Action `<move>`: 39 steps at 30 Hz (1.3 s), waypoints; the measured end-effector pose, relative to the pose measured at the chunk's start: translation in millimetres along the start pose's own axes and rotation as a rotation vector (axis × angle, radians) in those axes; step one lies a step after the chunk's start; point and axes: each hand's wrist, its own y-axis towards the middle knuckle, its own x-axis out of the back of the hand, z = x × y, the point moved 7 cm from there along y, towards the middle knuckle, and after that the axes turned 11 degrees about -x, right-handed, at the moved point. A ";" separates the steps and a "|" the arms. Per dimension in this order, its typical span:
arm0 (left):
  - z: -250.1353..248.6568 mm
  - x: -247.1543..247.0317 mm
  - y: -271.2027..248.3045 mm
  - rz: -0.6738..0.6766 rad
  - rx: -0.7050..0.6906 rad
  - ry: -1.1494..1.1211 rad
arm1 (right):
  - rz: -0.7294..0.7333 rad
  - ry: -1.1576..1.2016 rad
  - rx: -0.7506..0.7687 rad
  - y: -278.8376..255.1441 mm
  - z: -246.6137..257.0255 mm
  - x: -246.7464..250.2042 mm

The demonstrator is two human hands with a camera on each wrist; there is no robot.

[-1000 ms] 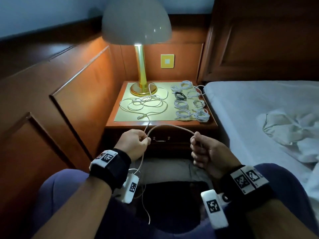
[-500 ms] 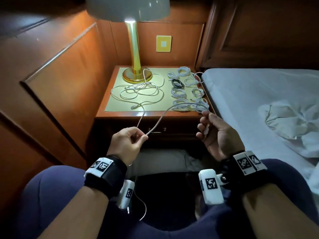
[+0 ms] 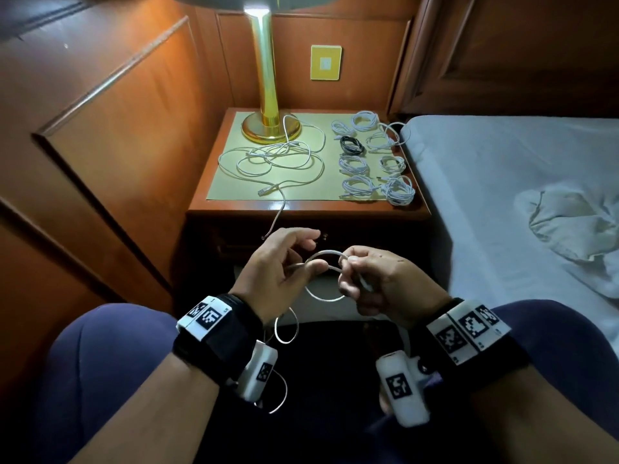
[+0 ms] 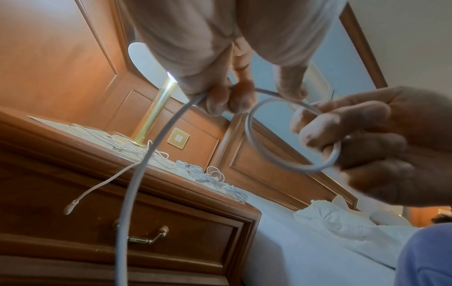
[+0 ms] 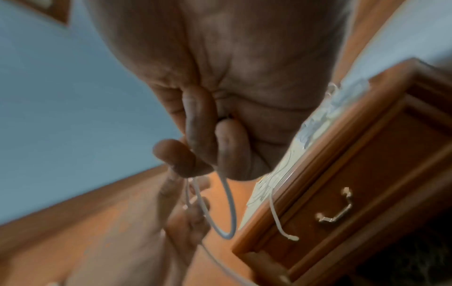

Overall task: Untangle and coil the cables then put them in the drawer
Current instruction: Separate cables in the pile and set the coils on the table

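Observation:
I hold a white cable (image 3: 323,254) in both hands over my lap, in front of the closed drawer (image 4: 181,228). My right hand (image 3: 355,272) grips a small loop of it (image 4: 288,135). My left hand (image 3: 301,259) pinches the cable (image 4: 156,145) just beside that loop, and the slack hangs down past my left wrist. A loose tangle of white cables (image 3: 274,159) lies on the nightstand top, one end (image 3: 278,219) drooping over the front edge. Several coiled cables (image 3: 371,162), one of them black (image 3: 351,145), lie in rows on the right side.
A brass lamp (image 3: 268,95) stands at the back of the nightstand (image 3: 301,207). The drawer's brass handle (image 5: 337,209) faces me. A bed with white sheets (image 3: 502,195) lies to the right, wood panelling to the left. My knees frame the gap below.
My hands have come together from wide apart. The stretched cable between them is now bent into a small loop held by the right hand. The head view has tilted down.

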 end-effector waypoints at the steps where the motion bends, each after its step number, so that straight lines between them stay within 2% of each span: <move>1: -2.4 -1.2 1.0 0.021 -0.027 0.003 | 0.032 0.091 -0.004 -2.5 2.2 -0.6; 2: -2.7 -1.6 1.6 0.031 -0.023 -0.013 | 0.060 0.168 -0.002 -5.0 4.3 -1.0; 5: 5.7 2.8 1.6 -0.017 0.144 -0.111 | 0.147 0.338 0.001 -7.9 5.3 -0.1; 7: 9.2 3.7 -0.7 -0.043 0.234 -0.174 | 0.172 0.366 0.001 -8.1 3.2 1.4; 9: 9.5 2.5 -2.6 -0.047 0.297 -0.208 | 0.136 0.301 0.008 -8.4 2.3 1.6; 12: 8.9 -3.2 -5.9 -0.032 0.348 -0.278 | -0.024 0.089 0.044 -8.6 3.9 5.8; 18: 10.0 -13.4 -10.7 -0.041 0.466 -0.425 | -0.415 -0.380 0.259 -8.3 11.5 14.1; 21: 8.5 -12.6 -9.3 -0.077 0.457 -0.404 | -0.576 -0.601 0.291 -7.3 12.3 15.2; 25: 6.2 -12.4 -7.7 -0.061 0.425 -0.382 | -0.718 -0.697 0.285 -1.3 11.0 28.0; 30: -0.7 -15.4 -7.2 -0.025 0.368 -0.384 | -0.718 -0.799 0.231 3.9 6.7 36.5; 33: 4.8 -7.3 -7.9 -0.098 0.355 -0.318 | -0.641 -0.787 0.241 4.7 6.4 34.6; 37: 13.8 1.9 -10.5 -0.211 0.375 -0.250 | -0.461 -0.487 0.217 4.7 3.3 28.3; 39: 16.6 6.6 -10.8 -0.250 0.380 -0.207 | -0.453 -0.304 0.195 3.6 1.2 29.0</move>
